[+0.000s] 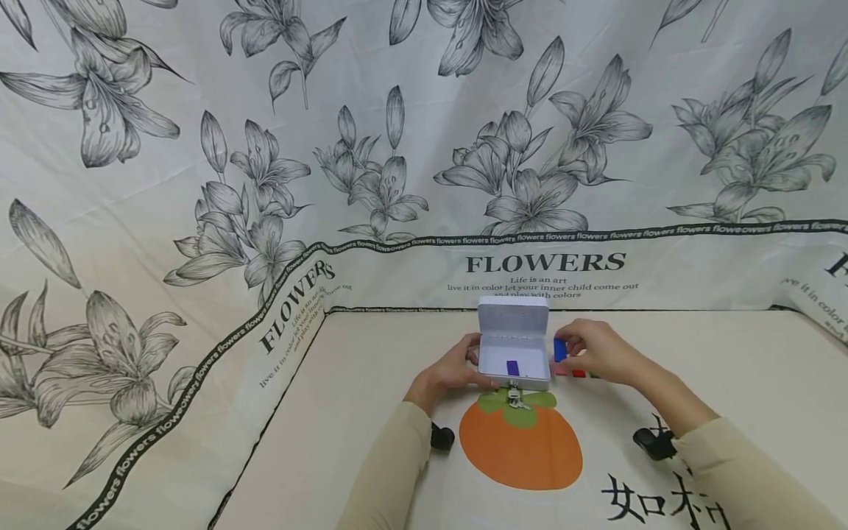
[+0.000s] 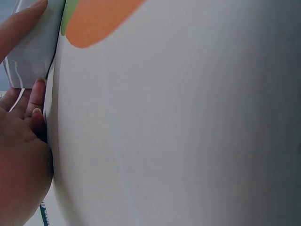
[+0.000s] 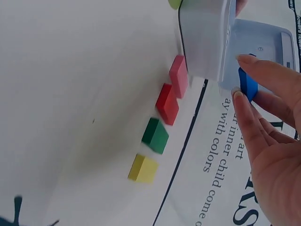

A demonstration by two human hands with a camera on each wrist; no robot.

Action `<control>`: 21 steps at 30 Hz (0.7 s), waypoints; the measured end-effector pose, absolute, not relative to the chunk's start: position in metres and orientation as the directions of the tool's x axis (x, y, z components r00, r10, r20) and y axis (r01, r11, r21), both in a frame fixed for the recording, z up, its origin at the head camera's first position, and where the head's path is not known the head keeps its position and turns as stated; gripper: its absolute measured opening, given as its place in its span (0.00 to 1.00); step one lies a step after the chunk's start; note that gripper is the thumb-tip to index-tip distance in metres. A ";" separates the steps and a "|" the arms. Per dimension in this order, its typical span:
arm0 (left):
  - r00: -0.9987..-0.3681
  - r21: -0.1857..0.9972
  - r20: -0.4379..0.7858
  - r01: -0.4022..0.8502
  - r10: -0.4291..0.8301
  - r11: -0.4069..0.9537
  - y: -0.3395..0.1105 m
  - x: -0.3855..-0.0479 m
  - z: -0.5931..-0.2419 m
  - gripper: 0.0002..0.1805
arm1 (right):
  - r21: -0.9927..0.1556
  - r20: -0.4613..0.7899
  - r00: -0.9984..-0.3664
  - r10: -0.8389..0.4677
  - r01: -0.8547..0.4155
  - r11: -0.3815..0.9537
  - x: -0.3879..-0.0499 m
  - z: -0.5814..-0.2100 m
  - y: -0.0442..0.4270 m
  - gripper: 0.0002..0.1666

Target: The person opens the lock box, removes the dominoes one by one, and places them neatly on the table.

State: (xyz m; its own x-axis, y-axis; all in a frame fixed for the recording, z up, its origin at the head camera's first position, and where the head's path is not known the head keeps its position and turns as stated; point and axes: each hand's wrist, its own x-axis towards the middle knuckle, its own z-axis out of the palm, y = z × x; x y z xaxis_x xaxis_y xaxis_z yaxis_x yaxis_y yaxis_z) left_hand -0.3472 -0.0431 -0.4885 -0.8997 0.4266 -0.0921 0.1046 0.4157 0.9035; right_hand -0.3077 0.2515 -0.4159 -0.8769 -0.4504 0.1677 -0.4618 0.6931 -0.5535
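Note:
A small white metal box stands with its lid raised, and a purple block lies inside it. My left hand holds the box by its left side, the thumb at the front and fingers round the side, as the left wrist view also shows. Between thumb and fingertips my right hand pinches a blue block, held up just right of the box. In a row beside the box lie a pink block, a red block, a green block and a yellow block.
Keys hang from the lock at the box's front. The pale tablecloth bears an orange persimmon print and black characters. Behind the table hangs a white curtain with printed flowers.

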 end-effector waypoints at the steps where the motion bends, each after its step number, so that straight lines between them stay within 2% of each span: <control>1: -0.900 0.904 -0.092 0.104 0.426 0.414 -0.043 -0.347 -0.489 0.56 | -0.550 0.166 -0.879 -0.447 -0.459 0.698 -0.307 -0.416 0.254 0.27; 13: -0.901 0.908 -0.104 0.087 0.421 0.410 -0.043 -0.347 -0.487 0.57 | -0.522 0.132 -0.912 -0.388 -0.397 0.755 -0.298 -0.415 0.286 0.27; 21: -0.899 0.911 -0.104 0.085 0.425 0.403 -0.043 -0.345 -0.485 0.56 | -0.504 0.131 -0.913 -0.386 -0.397 0.767 -0.296 -0.419 0.309 0.27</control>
